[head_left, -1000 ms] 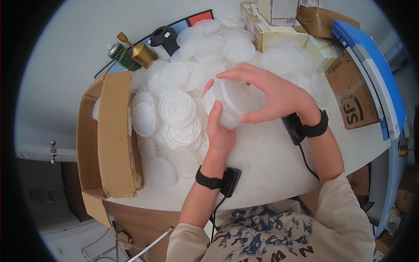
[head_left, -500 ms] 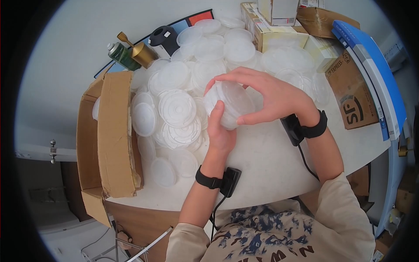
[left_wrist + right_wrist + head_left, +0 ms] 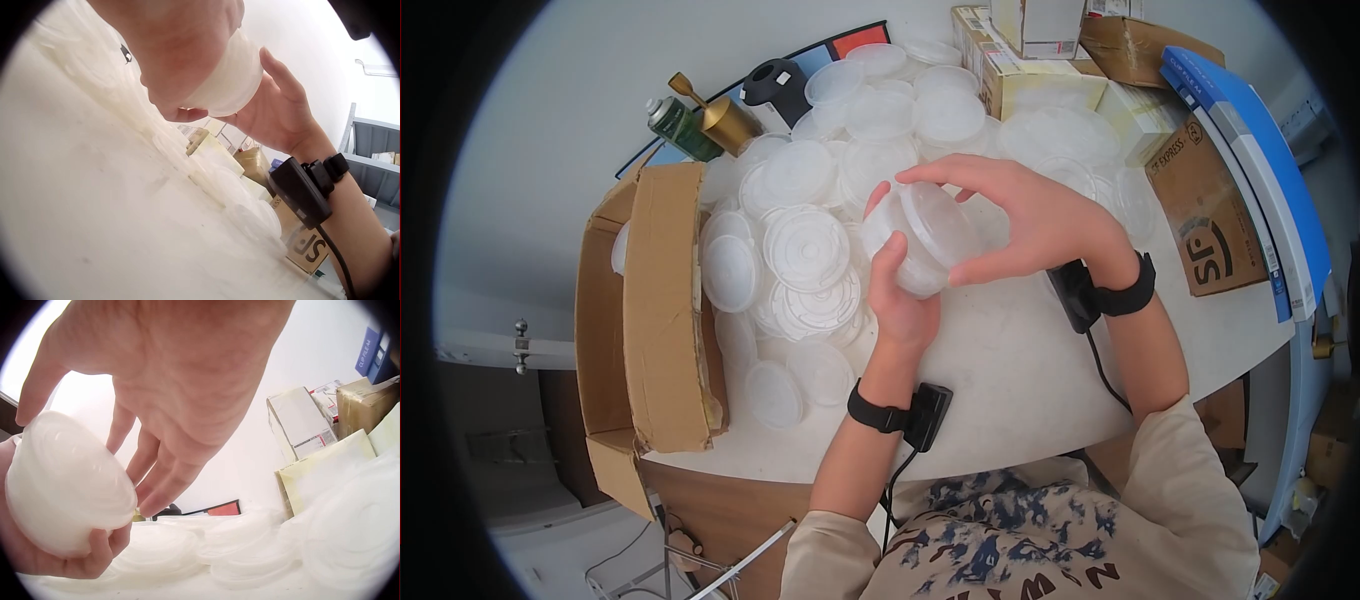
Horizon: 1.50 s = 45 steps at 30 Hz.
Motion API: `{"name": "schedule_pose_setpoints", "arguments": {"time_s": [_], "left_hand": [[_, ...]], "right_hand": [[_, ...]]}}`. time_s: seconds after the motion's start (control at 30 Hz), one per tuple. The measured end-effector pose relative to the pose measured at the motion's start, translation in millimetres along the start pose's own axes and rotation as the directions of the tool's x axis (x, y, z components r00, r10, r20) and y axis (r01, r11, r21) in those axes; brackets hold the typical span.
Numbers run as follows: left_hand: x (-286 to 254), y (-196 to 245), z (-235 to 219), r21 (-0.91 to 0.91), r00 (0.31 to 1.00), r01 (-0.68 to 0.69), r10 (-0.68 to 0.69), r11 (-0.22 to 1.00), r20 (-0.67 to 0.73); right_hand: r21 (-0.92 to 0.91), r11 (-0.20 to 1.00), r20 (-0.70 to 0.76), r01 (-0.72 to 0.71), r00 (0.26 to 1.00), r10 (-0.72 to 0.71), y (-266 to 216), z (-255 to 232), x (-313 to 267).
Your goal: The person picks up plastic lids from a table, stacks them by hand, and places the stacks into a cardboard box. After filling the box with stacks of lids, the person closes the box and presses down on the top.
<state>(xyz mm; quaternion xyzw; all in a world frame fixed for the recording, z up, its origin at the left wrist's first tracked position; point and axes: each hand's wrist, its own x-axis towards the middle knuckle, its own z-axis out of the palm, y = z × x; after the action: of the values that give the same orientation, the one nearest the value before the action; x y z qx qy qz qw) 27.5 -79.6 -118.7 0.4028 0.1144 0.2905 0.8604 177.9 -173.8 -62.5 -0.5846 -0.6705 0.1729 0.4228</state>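
My left hand (image 3: 908, 318) holds a short stack of round translucent plastic lids (image 3: 884, 222) above the table, thumb on the near face and fingers behind. The outermost lid (image 3: 945, 222) leans at an angle to the others, with a gap at its upper edge. My right hand (image 3: 1045, 218) spans this lid, thumb at its lower rim and fingertips at its upper rim. In the right wrist view, the right thumb and fingers reach opposite edges of the stack (image 3: 69, 481). Its far side is hidden by the left hand.
Many loose lids (image 3: 805, 245) pile across the table (image 3: 1000, 400), left and behind. An open cardboard box (image 3: 665, 320) stands at the left. A gold pot (image 3: 728, 125), a green can (image 3: 682, 130) and a black object (image 3: 778, 92) stand behind; cartons (image 3: 1205, 210) and blue folders (image 3: 1250, 150) line the right.
The outermost lid has tilted away from the stack, opening a gap. My right index finger has drawn back from the far edge to the upper rim; the left hand has barely moved.
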Motion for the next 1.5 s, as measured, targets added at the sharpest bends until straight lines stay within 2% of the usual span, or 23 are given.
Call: {"name": "schedule_pose_setpoints", "arguments": {"time_s": [0.3,0.5,0.6,0.67,0.73,0.9,1.03,1.07,1.17,1.27,1.5], "left_hand": [[-1,-4,0,0.064,0.999,-0.051,0.051,0.997,0.003],[-2,-2,6,0.070,0.998,-0.064,0.063,0.996,0.011],[-2,-3,6,0.075,0.998,-0.066,0.065,0.995,0.010],[-1,-5,2,0.072,0.998,-0.067,0.067,0.995,0.008],[0,-6,-2,0.070,0.998,-0.035,0.032,0.997,0.048],[-1,-7,-1,0.064,0.999,-0.028,0.026,0.998,0.038],[-3,-6,2,0.050,1.000,-0.013,0.014,0.999,-0.018],[-2,-6,2,0.050,1.000,-0.014,0.015,0.999,-0.019],[-2,-7,-2,0.038,0.999,0.009,-0.010,0.999,0.033],[0,-10,-6,0.024,0.998,0.056,-0.056,0.998,0.035],[0,-7,-8,0.021,0.984,0.177,-0.177,0.984,-0.005]], "right_hand": [[0.022,1.000,0.028,0.008,1.000,-0.008,-1,3,1],[0.028,0.998,0.007,-0.061,0.998,0.061,-7,3,-2],[0.017,0.998,0.015,-0.053,0.999,0.052,-6,3,-1],[-0.059,0.998,-0.008,0.038,0.999,-0.038,-2,5,0],[-0.051,0.998,-0.002,0.031,0.999,-0.032,-2,4,0],[-0.047,0.999,0.014,0.021,1.000,-0.021,-2,5,2],[0.011,0.998,0.038,-0.069,0.997,0.068,-6,5,1],[0.019,0.993,0.054,-0.113,0.992,0.112,-7,4,1],[0.039,0.991,0.076,-0.131,0.989,0.128,-6,4,0],[0.063,0.984,0.136,-0.167,0.978,0.158,-4,4,0],[0.044,0.984,0.126,-0.174,0.978,0.168,-2,8,-2]]}}
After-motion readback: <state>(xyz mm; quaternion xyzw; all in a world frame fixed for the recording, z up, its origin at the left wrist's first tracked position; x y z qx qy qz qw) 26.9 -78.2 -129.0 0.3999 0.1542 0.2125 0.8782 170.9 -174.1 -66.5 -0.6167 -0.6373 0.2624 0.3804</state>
